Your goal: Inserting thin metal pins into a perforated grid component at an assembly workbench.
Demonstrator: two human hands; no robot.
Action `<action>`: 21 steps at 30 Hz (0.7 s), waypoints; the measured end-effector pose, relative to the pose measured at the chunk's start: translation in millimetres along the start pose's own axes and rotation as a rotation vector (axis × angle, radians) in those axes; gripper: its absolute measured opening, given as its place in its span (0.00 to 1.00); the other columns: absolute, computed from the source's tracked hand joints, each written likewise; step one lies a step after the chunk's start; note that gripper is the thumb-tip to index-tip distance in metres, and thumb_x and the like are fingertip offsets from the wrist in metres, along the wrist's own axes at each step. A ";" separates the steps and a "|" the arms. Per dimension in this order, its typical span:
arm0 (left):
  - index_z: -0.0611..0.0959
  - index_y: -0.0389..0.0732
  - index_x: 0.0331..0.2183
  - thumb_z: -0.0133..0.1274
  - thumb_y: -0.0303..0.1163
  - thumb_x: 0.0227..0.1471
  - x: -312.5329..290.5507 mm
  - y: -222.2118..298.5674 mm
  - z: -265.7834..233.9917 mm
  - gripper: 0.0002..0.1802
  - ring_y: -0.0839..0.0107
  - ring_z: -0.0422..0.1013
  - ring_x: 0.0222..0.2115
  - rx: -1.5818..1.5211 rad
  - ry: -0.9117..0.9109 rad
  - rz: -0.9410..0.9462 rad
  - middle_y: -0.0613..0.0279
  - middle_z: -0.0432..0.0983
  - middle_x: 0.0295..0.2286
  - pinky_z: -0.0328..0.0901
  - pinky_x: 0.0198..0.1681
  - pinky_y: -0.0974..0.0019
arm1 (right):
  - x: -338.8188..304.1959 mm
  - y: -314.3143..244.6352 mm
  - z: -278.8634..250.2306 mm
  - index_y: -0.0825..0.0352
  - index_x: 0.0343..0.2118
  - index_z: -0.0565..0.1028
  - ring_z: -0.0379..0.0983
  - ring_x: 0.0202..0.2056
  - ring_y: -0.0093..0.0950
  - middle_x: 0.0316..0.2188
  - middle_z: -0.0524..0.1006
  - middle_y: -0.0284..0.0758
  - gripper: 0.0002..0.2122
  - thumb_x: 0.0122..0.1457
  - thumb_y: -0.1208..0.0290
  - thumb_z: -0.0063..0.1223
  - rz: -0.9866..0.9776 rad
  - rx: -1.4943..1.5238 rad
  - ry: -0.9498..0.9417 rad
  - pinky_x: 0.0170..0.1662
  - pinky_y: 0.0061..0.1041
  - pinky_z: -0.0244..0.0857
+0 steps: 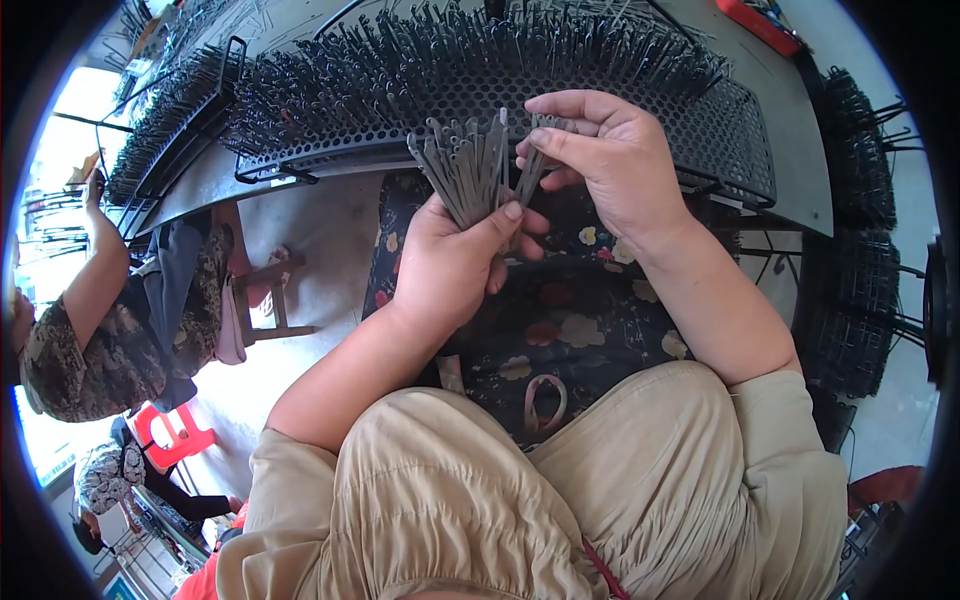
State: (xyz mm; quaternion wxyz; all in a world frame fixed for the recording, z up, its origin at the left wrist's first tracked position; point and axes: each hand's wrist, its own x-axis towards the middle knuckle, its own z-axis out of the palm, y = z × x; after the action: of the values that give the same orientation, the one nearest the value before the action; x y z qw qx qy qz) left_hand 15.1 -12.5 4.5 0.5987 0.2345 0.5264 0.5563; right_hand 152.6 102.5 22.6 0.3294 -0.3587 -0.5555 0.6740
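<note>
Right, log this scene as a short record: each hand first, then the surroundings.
Left hand: gripping a fanned bundle of grey strips
Right hand: holding a smaller group of strips between thumb and fingers, just right of the bundle
Lap: dark floral cloth
Ahead: black perforated rack, densely filled with thin dark pieces
Far left: another person in a patterned top, one arm raised
</note>
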 end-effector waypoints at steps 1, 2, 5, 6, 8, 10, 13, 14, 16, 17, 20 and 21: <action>0.74 0.38 0.41 0.49 0.24 0.57 -0.9 2.6 -0.3 0.09 0.73 0.75 0.25 -0.082 -0.049 -0.078 0.55 0.78 0.31 0.61 0.15 0.77 | -0.1 -0.7 -2.1 0.71 0.42 0.75 0.77 0.31 0.19 0.31 0.80 0.36 0.10 0.57 0.76 0.54 -0.001 0.000 0.000 0.29 0.14 0.70; 0.74 0.38 0.43 0.48 0.24 0.58 -1.4 4.1 -0.8 0.10 0.72 0.76 0.25 -0.164 -0.099 -0.157 0.54 0.78 0.31 0.62 0.15 0.77 | -0.3 -1.3 -4.6 0.71 0.43 0.75 0.77 0.31 0.19 0.31 0.80 0.35 0.11 0.57 0.76 0.54 0.045 0.017 -0.027 0.29 0.14 0.70; 0.74 0.38 0.46 0.47 0.25 0.58 0.4 1.1 -3.6 0.13 0.70 0.76 0.27 -0.223 -0.110 -0.215 0.54 0.78 0.33 0.67 0.17 0.73 | -4.0 -0.4 -3.2 0.70 0.43 0.75 0.77 0.31 0.18 0.31 0.80 0.35 0.11 0.57 0.77 0.54 0.082 -0.084 -0.063 0.29 0.14 0.69; 0.74 0.38 0.46 0.47 0.25 0.58 0.4 0.5 -3.3 0.13 0.70 0.76 0.27 -0.224 -0.108 -0.215 0.54 0.78 0.33 0.67 0.17 0.73 | -5.1 0.6 -1.9 0.70 0.43 0.75 0.77 0.31 0.18 0.31 0.80 0.34 0.11 0.57 0.77 0.54 0.072 -0.202 -0.069 0.29 0.14 0.69; 0.73 0.38 0.47 0.47 0.25 0.58 0.0 -0.4 -2.2 0.14 0.69 0.76 0.30 -0.214 -0.083 -0.291 0.54 0.77 0.35 0.72 0.22 0.67 | -5.3 5.8 -0.9 0.70 0.43 0.75 0.77 0.31 0.18 0.31 0.80 0.34 0.11 0.56 0.77 0.54 0.022 -0.299 -0.072 0.29 0.14 0.68; 0.73 0.38 0.47 0.47 0.25 0.58 -0.3 0.5 -2.8 0.14 0.68 0.75 0.31 -0.248 -0.106 -0.302 0.55 0.77 0.35 0.74 0.24 0.65 | -6.0 7.1 -0.8 0.70 0.42 0.75 0.76 0.31 0.18 0.31 0.80 0.34 0.11 0.56 0.77 0.54 -0.028 -0.395 -0.073 0.29 0.14 0.68; 0.74 0.39 0.47 0.47 0.26 0.58 -1.7 2.3 -2.3 0.14 0.67 0.75 0.32 -0.294 -0.128 -0.308 0.55 0.77 0.36 0.75 0.26 0.61 | -6.7 4.2 -2.1 0.70 0.42 0.75 0.76 0.31 0.18 0.31 0.80 0.34 0.10 0.56 0.77 0.53 0.006 -0.256 -0.070 0.30 0.14 0.68; 0.74 0.39 0.47 0.47 0.26 0.58 -2.2 2.7 -2.0 0.14 0.67 0.75 0.32 -0.306 -0.127 -0.305 0.55 0.76 0.36 0.76 0.26 0.60 | -6.4 3.5 -4.1 0.70 0.41 0.75 0.76 0.30 0.18 0.31 0.80 0.34 0.10 0.56 0.77 0.54 0.031 -0.217 -0.069 0.29 0.14 0.68; 0.74 0.39 0.46 0.48 0.26 0.58 -3.9 1.0 -0.8 0.14 0.67 0.75 0.32 -0.284 -0.110 -0.294 0.56 0.76 0.36 0.76 0.26 0.60 | -6.7 2.8 -4.2 0.70 0.41 0.75 0.76 0.30 0.18 0.31 0.80 0.34 0.10 0.56 0.77 0.54 0.056 -0.176 -0.071 0.29 0.15 0.69; 0.74 0.39 0.46 0.48 0.26 0.57 -4.4 0.0 -0.5 0.13 0.67 0.75 0.32 -0.262 -0.095 -0.285 0.56 0.76 0.36 0.76 0.27 0.59 | -7.1 2.2 -3.4 0.70 0.41 0.75 0.76 0.29 0.18 0.30 0.80 0.34 0.10 0.56 0.77 0.55 0.070 -0.190 -0.102 0.28 0.15 0.69; 0.75 0.40 0.44 0.49 0.26 0.57 -2.1 -3.7 -1.2 0.12 0.67 0.75 0.31 -0.226 -0.079 -0.279 0.57 0.76 0.36 0.76 0.27 0.59 | -9.7 4.0 -0.1 0.70 0.40 0.75 0.75 0.27 0.17 0.28 0.79 0.33 0.09 0.55 0.77 0.56 0.062 -0.222 -0.138 0.26 0.15 0.68; 0.75 0.40 0.44 0.49 0.26 0.57 -1.9 -4.3 -0.7 0.12 0.67 0.75 0.31 -0.226 -0.079 -0.280 0.57 0.76 0.36 0.76 0.27 0.59 | -10.2 5.0 1.2 0.70 0.39 0.75 0.74 0.26 0.16 0.27 0.79 0.32 0.09 0.55 0.77 0.56 0.041 -0.242 -0.145 0.26 0.14 0.68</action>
State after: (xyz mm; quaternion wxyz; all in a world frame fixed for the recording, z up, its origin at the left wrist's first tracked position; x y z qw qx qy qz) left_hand 16.6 -15.6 1.2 0.7131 0.1115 0.4641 0.5135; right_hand 156.7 92.4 19.0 0.2288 -0.3574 -0.6474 0.6330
